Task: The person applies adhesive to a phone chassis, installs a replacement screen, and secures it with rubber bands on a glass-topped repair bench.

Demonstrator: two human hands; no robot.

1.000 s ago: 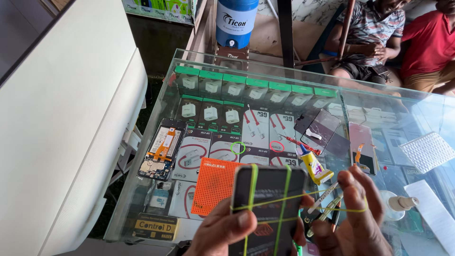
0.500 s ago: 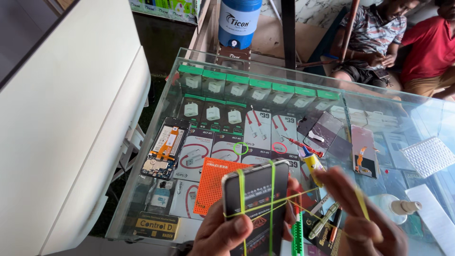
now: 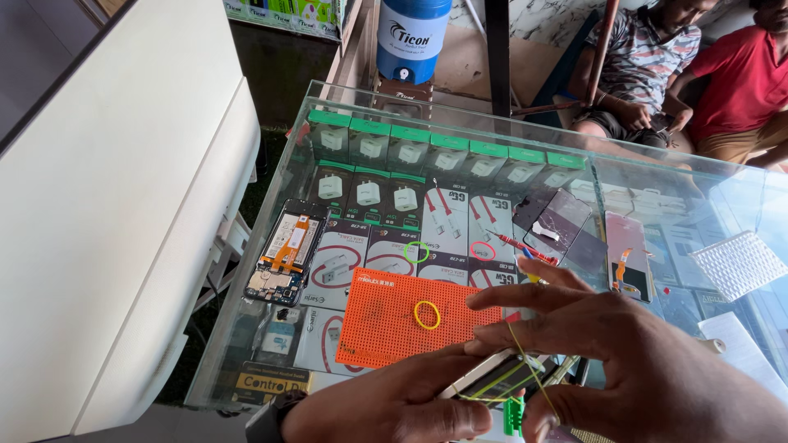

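1. My left hand (image 3: pixel 394 406) grips the phone (image 3: pixel 492 377) from below, fingers closed round its lower edge, low in the view and just above the glass tabletop (image 3: pixel 271 221).
2. My right hand (image 3: pixel 632 353) sits over the phone's far end with its fingers half spread, and a yellow rubber band (image 3: pixel 525 361) is stretched across one of them and round the phone.
3. Risk, as I judge it: the stretched band could slip off my finger and snap back, or flick away among the loose things.
4. Risk: only one hand has a firm hold, so the phone could tip out and hit the glass.
5. Risk: the band's pull could shift the phone's screen if that part is loose; I cannot tell whether it is.
6. Count of loose bands on the glass: three, one yellow (image 3: pixel 426 314), one green (image 3: pixel 416 252), one pink (image 3: pixel 483 250).
7. One orange perforated mat (image 3: pixel 386 324), with the yellow band lying on it.
8. One opened phone body (image 3: pixel 283 254) at the left.
9. Two other people (image 3: pixel 657 74) sit beyond the tabletop.
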